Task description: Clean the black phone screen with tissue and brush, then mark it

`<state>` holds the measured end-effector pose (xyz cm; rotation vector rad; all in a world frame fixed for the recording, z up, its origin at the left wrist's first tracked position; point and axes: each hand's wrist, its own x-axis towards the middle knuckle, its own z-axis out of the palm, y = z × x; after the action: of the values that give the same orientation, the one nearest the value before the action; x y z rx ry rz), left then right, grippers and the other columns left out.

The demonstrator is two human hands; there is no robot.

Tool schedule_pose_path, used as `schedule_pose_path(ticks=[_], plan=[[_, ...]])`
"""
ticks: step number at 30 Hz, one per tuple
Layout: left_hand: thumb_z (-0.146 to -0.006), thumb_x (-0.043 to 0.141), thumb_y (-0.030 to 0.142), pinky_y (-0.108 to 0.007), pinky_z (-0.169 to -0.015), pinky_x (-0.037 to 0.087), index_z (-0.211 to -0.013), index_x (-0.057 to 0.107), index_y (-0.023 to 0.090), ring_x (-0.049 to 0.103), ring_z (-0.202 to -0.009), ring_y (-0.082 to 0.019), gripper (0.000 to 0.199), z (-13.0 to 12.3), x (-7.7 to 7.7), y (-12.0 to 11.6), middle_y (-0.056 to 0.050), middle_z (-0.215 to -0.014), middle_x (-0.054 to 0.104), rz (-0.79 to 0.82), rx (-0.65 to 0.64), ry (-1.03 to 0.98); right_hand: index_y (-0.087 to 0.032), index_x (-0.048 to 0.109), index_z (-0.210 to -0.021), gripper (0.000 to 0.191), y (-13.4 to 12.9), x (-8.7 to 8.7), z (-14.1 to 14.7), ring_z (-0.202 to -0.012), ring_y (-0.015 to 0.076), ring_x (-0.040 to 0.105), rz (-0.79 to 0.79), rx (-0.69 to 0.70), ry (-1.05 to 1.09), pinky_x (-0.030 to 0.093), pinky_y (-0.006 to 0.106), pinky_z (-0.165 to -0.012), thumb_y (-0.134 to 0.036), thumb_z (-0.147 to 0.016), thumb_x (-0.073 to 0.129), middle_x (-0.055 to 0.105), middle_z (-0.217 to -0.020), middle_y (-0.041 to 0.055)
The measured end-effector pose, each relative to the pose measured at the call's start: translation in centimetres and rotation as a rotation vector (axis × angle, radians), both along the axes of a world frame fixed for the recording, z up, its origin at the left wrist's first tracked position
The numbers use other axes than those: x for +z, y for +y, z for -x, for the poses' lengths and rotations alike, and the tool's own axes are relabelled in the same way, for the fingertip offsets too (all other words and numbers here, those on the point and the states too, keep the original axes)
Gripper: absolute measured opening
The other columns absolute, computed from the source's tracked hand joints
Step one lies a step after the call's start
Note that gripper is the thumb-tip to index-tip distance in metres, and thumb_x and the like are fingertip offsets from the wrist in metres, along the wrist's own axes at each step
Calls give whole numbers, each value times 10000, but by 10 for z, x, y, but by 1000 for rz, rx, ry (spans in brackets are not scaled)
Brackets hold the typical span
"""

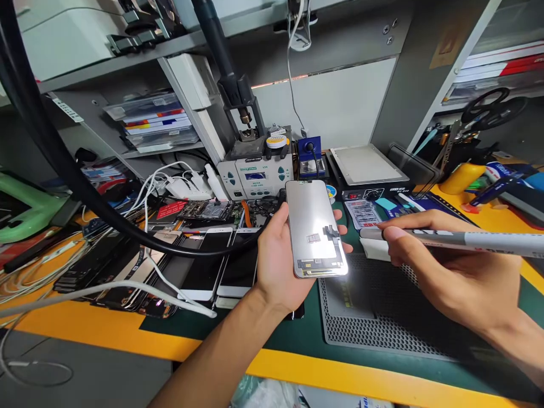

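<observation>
My left hand [280,260] is closed around a phone screen assembly [312,218], tilted up with its silvery metal back toward me. A dark flex cable and a small label show near its lower end, and light glares off the metal. To the right, my right hand [442,272] grips a grey and white marker pen [476,241], which points left toward the screen but stays apart from it. Below my right hand lies a dark perforated mat [361,306]. A small white block [376,249] sits at that mat's back edge.
A hot-air station [257,178] stands at the back, beside a blue soldering iron holder [311,156] and a flat heating plate [368,164]. Several phones and screens [206,263] lie at left. A thick black hose [85,198] arcs across the left foreground.
</observation>
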<state>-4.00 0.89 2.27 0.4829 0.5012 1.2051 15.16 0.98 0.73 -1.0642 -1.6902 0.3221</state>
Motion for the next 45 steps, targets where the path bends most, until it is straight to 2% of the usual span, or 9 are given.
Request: schedule_pose_path(ticks=[13,19,23,26,28,31,36,39,45], plan=[[-984,306,486,-412,-737,553,-1231,618,106,644,-887,-256,551,-1,0,1,-161,-1091,662,-3,3,-1,-240,674,-804,94,-2,2,1,-603,139,629,34,12,10,497,273,-590,-257,-884,628,667,-701,-15],[-951,432,503,-431,-848,553,-1074,692,196,646,-956,-252,421,-3,5,-7,-112,-1117,660,-200,145,79,-232,691,-1047,211,1,3,-1,-522,134,641,202,66,49,515,235,-441,-356,-880,658,709,-754,21],[-837,634,449,-489,-997,486,-1104,681,237,607,-1087,-303,345,2,12,-13,-92,-1179,636,-403,302,126,-218,645,-1129,280,3,8,-2,-658,195,719,495,317,267,554,252,-466,-365,-891,656,730,-898,73],[-852,585,400,-499,-1041,458,-1137,682,232,587,-1133,-314,345,10,17,-13,-88,-1179,639,-531,312,129,-226,567,-1223,385,-1,13,0,-851,244,733,704,591,447,592,300,-605,-286,-866,695,683,-1113,112],[-856,563,363,-500,-1055,450,-1201,653,240,571,-1175,-318,377,13,19,-12,-77,-1193,638,-568,328,137,-241,510,-1285,524,-7,15,4,-913,242,718,763,687,495,594,325,-696,-240,-817,746,640,-1176,111],[-819,606,334,-538,-1072,430,-1295,595,236,527,-1249,-362,486,15,18,-13,-83,-1250,628,-594,327,170,-263,473,-1310,678,-16,17,10,-867,181,695,674,675,433,584,274,-700,-229,-730,824,637,-1112,61],[-799,618,325,-541,-1080,426,-1384,524,208,484,-1301,-387,604,13,15,-16,-102,-1329,605,-614,265,235,-279,479,-1261,678,-23,20,10,-732,118,641,383,503,269,558,194,-653,-278,-697,855,649,-882,-30],[-777,633,355,-536,-1062,444,-1376,532,210,466,-1318,-397,624,12,15,-18,-104,-1320,617,-599,275,259,-280,484,-1243,713,-24,22,6,-708,119,638,276,426,248,560,178,-628,-298,-652,882,654,-866,-35],[-742,665,384,-585,-1083,393,-1339,564,244,466,-1316,-405,622,15,15,-20,-96,-1317,624,-585,252,292,-273,475,-1265,750,-27,21,2,-726,129,653,154,428,242,566,182,-649,-288,-637,885,667,-897,-26]])
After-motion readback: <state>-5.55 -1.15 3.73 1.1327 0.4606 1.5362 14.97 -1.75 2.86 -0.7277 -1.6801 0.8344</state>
